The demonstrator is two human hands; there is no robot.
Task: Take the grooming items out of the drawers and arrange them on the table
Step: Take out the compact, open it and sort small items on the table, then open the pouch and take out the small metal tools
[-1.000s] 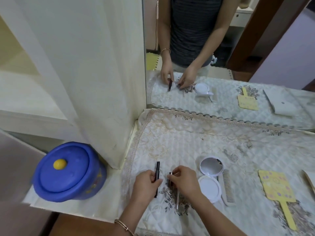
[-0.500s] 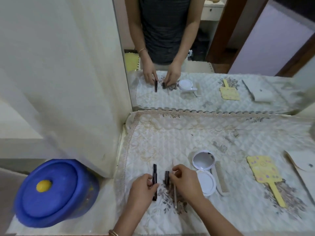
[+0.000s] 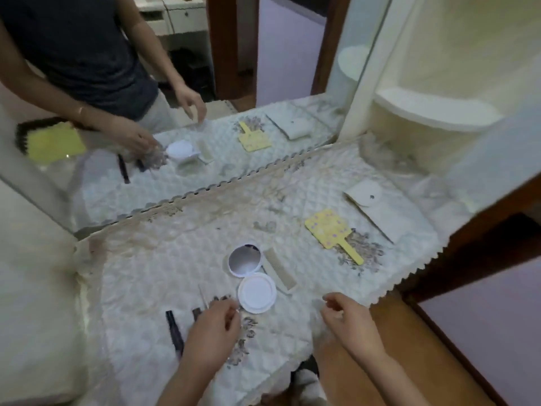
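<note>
A home bedroom, at a dressing table. A wall mirror [image 3: 181,118] backs the quilted, lace-edged tabletop [image 3: 181,253]. A compact [image 3: 248,276] and comb [image 3: 279,272] lie there.

Left hand [image 3: 212,332] hides part of short dark stick [image 3: 196,313]; whole frame motion-blurred, grip unclear.

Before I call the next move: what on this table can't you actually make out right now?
- Head view, short dark item: mostly under the left hand.
- Thin stick: lower end hidden by that hand.
- Right hand: blurred; whether it holds anything is unclear.
- Drawers: outside the picture.
- Pouch: contents unseen.
</note>
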